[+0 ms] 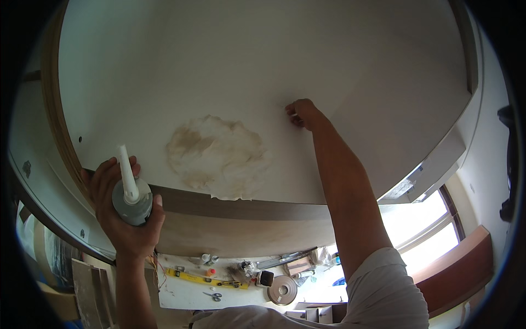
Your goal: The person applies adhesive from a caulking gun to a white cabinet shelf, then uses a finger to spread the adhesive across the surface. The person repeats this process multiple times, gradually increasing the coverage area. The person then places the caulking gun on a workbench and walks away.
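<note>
Left hand [125, 205] wrapped tight round grey sealant tube [132, 202], nozzle [127, 171] up, parked clear below panel [263, 66]; right hand [303, 113], fingers curled shut, pressed flat up against it beside stained patch [217, 156], seemingly to brace; workbench [183, 290] far underneath.

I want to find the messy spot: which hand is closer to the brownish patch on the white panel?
Right. The right hand presses the white panel just beside the brownish patch. The left hand is lower, past the panel's edge, holding a sealant tube.
</note>
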{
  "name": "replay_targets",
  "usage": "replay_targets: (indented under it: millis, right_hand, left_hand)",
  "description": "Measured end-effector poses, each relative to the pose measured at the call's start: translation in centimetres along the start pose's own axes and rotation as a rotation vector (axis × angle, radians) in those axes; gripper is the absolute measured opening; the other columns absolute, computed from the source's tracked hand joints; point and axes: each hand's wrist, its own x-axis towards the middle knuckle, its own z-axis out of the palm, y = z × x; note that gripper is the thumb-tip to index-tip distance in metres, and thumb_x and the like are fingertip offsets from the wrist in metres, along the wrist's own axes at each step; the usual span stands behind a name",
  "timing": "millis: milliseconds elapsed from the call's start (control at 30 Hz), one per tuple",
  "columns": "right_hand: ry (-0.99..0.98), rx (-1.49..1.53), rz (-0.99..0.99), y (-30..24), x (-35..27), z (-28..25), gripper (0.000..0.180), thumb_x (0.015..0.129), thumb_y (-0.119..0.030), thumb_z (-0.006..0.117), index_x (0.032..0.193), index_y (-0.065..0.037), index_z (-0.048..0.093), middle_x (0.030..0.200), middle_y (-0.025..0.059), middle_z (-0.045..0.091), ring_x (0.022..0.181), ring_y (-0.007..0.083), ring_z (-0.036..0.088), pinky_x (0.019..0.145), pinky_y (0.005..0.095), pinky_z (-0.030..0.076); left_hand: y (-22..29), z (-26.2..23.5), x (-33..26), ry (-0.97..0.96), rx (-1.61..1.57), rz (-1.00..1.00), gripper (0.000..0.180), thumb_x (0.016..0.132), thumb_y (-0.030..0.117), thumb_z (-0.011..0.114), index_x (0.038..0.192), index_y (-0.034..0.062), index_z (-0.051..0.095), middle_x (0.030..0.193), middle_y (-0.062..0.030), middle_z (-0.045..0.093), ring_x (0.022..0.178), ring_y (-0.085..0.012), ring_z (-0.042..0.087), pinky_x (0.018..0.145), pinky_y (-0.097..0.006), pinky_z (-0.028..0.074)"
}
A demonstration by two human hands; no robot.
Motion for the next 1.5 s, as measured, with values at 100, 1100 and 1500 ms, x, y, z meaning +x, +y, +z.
replay_targets:
  millis: [100, 1100, 1500]
  right_hand:
    - [0.013, -0.021, 0.002, -0.4, 0.1, 0.2, 0.015, 0.098, -0.015, 0.063, 0.096, 0.000, 0.065, 0.091, 0.0111, 0.064, 0.068, 0.0219, 0.061, 0.058, 0.0341, 0.053]
    - [0.138, -0.197, 0.049, -3.1, 2.5, 3.9, 0.030, 0.099, -0.016, 0.050, 0.075, -0.001, 0.059, 0.066, 0.0123, 0.056, 0.055, 0.0218, 0.047, 0.050, 0.0429, 0.037]
    - [-0.077, -0.136, -0.009, -4.6, 0.4, 4.1, 0.019, 0.096, -0.013, 0.052, 0.085, -0.005, 0.065, 0.071, 0.0077, 0.058, 0.061, 0.0193, 0.052, 0.059, 0.0400, 0.040]
  left_hand:
    - [0.0, 0.1, -0.1, 0.007, -0.007, 0.006, 0.052, 0.072, 0.026, 0.074, 0.121, 0.0112, 0.067, 0.124, -0.0048, 0.068, 0.133, -0.0307, 0.052, 0.129, -0.060, 0.013]
    - [-0.1, 0.3, 0.1, 0.023, -0.031, -0.031, 0.050, 0.066, 0.024, 0.078, 0.115, 0.0147, 0.069, 0.120, -0.0010, 0.069, 0.132, -0.0278, 0.054, 0.128, -0.057, 0.015]
    - [-0.2, 0.3, 0.0, 0.027, -0.033, -0.024, 0.052, 0.064, 0.023, 0.078, 0.114, 0.0148, 0.069, 0.120, -0.0012, 0.069, 0.132, -0.0281, 0.054, 0.128, -0.056, 0.015]
